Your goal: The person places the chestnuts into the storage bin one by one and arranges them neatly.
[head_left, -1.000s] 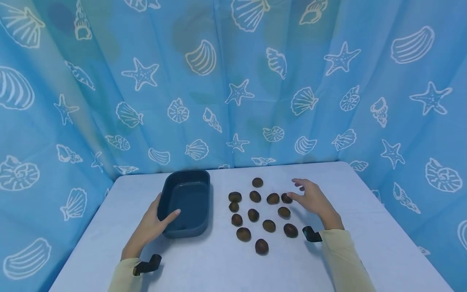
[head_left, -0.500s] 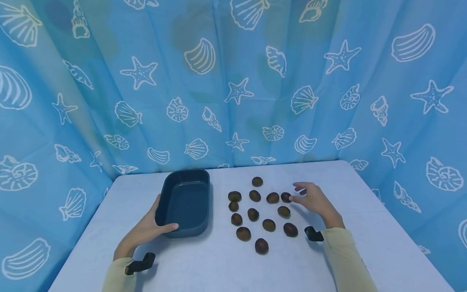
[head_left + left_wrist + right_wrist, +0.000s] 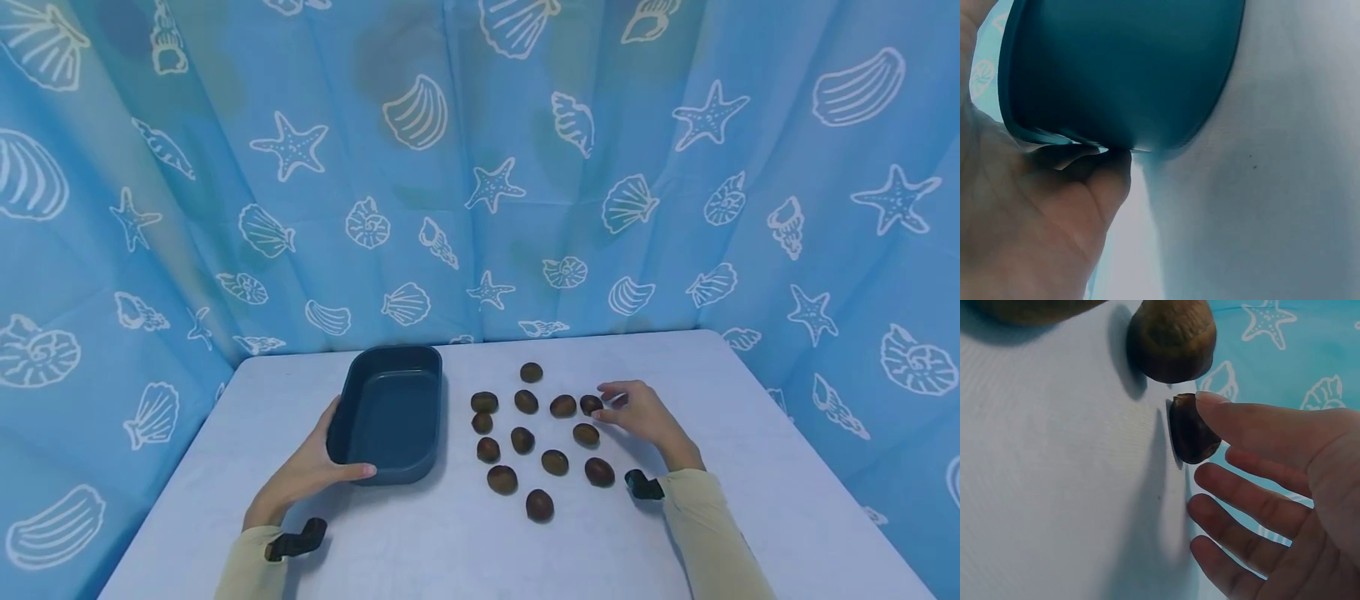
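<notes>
My left hand (image 3: 307,467) holds the dark blue rectangular dish (image 3: 431,400) at its near left corner. Its fingers lie along the left side and its thumb along the near end; the left wrist view shows fingertips against the dish wall (image 3: 1129,75). My right hand (image 3: 643,417) is at the rightmost chestnut (image 3: 591,405) of the spread. The right wrist view shows the thumb over this dark chestnut (image 3: 1190,434), with the other fingers (image 3: 1235,525) spread apart below it. Chestnut and cloth meet there.
Several other brown chestnuts (image 3: 555,462) lie scattered over the middle of the white-covered table (image 3: 465,550). A larger-looking chestnut (image 3: 1172,344) sits close by in the right wrist view. A blue curtain (image 3: 480,242) with shell patterns borders the back and sides.
The left thumb has shifted from over the dish's rim to its near end, and the dish has slid slightly right. My right fingers have drawn lower and closer around the rightmost chestnut.
</notes>
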Available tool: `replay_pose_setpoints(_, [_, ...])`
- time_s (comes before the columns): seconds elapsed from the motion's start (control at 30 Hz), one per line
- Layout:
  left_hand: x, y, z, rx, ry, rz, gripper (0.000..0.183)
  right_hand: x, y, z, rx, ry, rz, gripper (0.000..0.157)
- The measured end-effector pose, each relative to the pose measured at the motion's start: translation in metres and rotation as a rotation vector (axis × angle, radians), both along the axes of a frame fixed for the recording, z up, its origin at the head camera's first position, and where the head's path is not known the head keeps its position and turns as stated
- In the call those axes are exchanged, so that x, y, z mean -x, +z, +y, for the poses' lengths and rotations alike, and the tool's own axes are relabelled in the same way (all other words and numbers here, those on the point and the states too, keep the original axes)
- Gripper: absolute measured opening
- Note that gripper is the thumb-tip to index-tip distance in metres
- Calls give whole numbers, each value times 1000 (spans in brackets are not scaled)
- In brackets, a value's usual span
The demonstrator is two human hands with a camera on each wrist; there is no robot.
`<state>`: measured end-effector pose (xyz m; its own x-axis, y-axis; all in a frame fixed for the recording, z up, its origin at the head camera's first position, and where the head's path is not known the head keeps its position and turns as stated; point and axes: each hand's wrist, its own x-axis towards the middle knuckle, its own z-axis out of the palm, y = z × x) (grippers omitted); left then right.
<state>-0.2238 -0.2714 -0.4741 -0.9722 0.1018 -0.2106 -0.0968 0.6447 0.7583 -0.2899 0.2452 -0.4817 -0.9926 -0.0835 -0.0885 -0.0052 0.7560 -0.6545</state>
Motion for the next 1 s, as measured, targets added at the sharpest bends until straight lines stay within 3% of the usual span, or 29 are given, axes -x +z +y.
replay_pose_setpoints(0.23, [0,-2,7,4,29,50,137,3,-5,-2,16,7,13,52])
replay_pose_setpoints(0.5, [2,-5,13,-5,6,80,135,4,-7,-5,17,0,34,48])
replay_pose_setpoints(1.0, [3,-10,21,-11,21,84,133,5,-9,-9,-29,-3,72,40])
